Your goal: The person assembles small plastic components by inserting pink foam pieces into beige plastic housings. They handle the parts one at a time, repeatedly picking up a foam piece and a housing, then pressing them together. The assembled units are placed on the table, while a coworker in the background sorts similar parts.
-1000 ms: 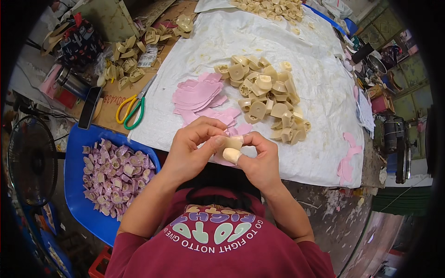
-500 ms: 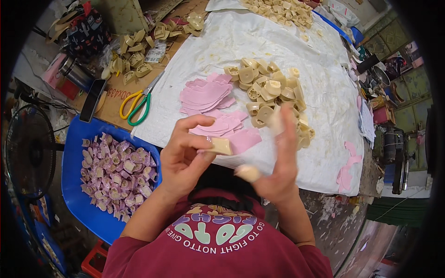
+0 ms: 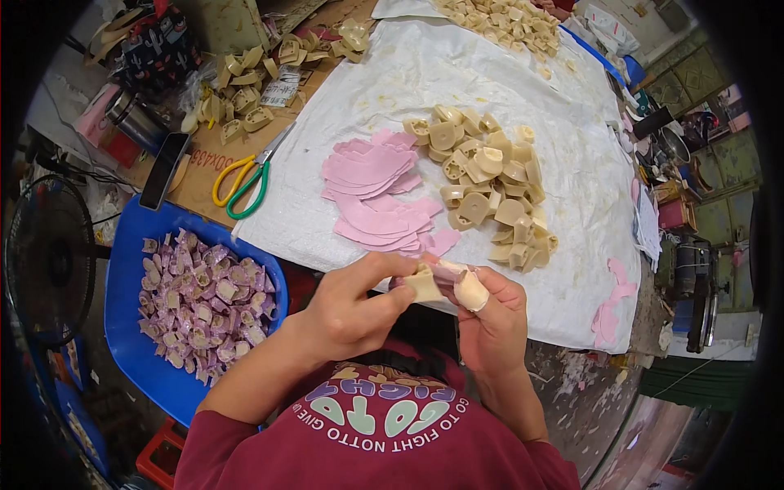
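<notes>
My left hand (image 3: 347, 310) grips a beige plastic shoe heel (image 3: 422, 285) between thumb and fingers, low in front of my chest by the table's near edge. Pinched in my right hand (image 3: 498, 335) is a pink strip (image 3: 447, 273), stretched against the heel's far side; how much of it clings there is hidden by my fingers. Pale covers wrap the right thumb and a fingertip. Just beyond my hands lies a stack of cut pink pieces (image 3: 369, 181), and to its right a heap of beige heels (image 3: 469, 167).
A blue tub (image 3: 122, 327) at the left holds many heels with a purple glittery covering. Scissors (image 3: 255, 175) with yellow and green handles lie beside a phone (image 3: 166, 170). More beige heels (image 3: 506, 24) are heaped at the far end of the white sheet (image 3: 327, 106). A fan (image 3: 51, 253) stands far left.
My right hand has come in from the beige heap to meet the left, and now pulls a pink strip at the heel. The left hand has shifted slightly right and turned the heel.
</notes>
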The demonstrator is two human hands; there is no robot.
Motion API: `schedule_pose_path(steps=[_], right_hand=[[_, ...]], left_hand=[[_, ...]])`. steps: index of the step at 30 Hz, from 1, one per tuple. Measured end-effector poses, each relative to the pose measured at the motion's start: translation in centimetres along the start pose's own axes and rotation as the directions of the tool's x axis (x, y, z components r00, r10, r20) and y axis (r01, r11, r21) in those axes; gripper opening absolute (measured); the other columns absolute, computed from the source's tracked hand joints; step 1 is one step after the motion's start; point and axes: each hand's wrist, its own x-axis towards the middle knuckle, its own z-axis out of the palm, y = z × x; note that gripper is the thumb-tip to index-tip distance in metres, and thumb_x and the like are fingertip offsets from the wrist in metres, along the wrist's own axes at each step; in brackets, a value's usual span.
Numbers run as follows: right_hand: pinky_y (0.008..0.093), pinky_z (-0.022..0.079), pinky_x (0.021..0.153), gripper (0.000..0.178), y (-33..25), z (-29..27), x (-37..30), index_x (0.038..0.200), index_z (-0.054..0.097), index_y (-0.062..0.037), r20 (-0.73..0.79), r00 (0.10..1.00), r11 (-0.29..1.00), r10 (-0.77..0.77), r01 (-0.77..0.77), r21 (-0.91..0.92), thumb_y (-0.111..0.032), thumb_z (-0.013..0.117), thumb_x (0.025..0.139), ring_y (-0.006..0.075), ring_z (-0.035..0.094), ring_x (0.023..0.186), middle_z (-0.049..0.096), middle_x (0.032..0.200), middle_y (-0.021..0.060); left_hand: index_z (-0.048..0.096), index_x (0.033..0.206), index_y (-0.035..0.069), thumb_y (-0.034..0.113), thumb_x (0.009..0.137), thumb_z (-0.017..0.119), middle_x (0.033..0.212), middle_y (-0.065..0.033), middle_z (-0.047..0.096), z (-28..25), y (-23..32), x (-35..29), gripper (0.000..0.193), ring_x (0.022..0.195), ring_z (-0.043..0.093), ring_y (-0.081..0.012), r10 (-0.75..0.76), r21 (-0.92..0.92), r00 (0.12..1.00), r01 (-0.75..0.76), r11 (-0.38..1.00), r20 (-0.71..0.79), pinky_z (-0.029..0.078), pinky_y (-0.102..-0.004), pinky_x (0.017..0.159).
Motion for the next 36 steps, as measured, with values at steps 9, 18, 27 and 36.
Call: schedule_pose_path(steps=[9, 18, 27, 36], right_hand=[[0.0296, 0.051, 0.089, 0.031, 2.0, 0.8, 1.0, 0.12, 0.059, 0.0079, 0.062, 0.95, 0.684, -0.307, 0.265, -0.679, 0.002, 0.059, 0.09, 0.0155, 0.063, 0.104, 0.066, 0.112, 0.0133], [0.0283, 0.053, 0.079, 0.022, 2.0, -0.8, 2.2, 0.108, 0.06, 0.0026, 0.084, 0.981, 0.755, -0.172, 0.187, -0.628, 0.0, 0.063, 0.087, 0.0146, 0.066, 0.09, 0.067, 0.105, 0.0101], [0.0374, 0.042, 0.1, 0.017, 0.7, -3.6, 2.9, 0.098, 0.064, 0.0007, 0.292, 0.955, 0.985, 0.049, 0.003, -0.173, -0.001, 0.065, 0.082, 0.0208, 0.056, 0.114, 0.063, 0.115, 0.0123], [0.0379, 0.042, 0.097, 0.011, 2.7, -3.5, 2.9, 0.092, 0.064, -0.0019, 0.222, 0.924, 0.677, -0.31, 0.379, -0.631, -0.004, 0.066, 0.082, 0.027, 0.057, 0.109, 0.065, 0.107, 0.0117]], left_hand=[[0.058, 0.091, 0.001, -0.014, 0.07, 0.067, 0.101, -0.0204, 0.064, 2.2, -0.7, -0.4, 0.027, 0.078, 0.067, -0.029, -0.236, 0.06, 0.972, 0.235, 0.97, 0.001, 0.053, -0.0308, 0.061], [0.06, 0.091, 0.0, -0.011, 0.076, 0.064, 0.105, -0.0177, 0.06, 2.1, -1.1, 0.0, 0.019, 0.071, 0.065, -0.0293, -0.293, -0.021, 0.955, 0.292, 0.956, -0.05, 0.051, -0.0353, 0.058], [0.057, 0.094, 0.001, -0.003, 0.085, 0.065, 0.1, -0.0088, 0.063, 2.9, -1.0, -1.2, 0.013, 0.076, 0.067, -0.0152, -0.741, -0.749, 0.599, 0.631, 0.204, 0.303, 0.057, -0.0271, 0.063], [0.055, 0.096, 0.002, -0.005, 0.086, 0.063, 0.108, -0.0067, 0.058, 3.2, -0.5, -1.2, 0.015, 0.089, 0.065, -0.0148, -0.786, -0.609, 0.562, 0.726, 0.319, 0.259, 0.057, -0.0278, 0.076]])
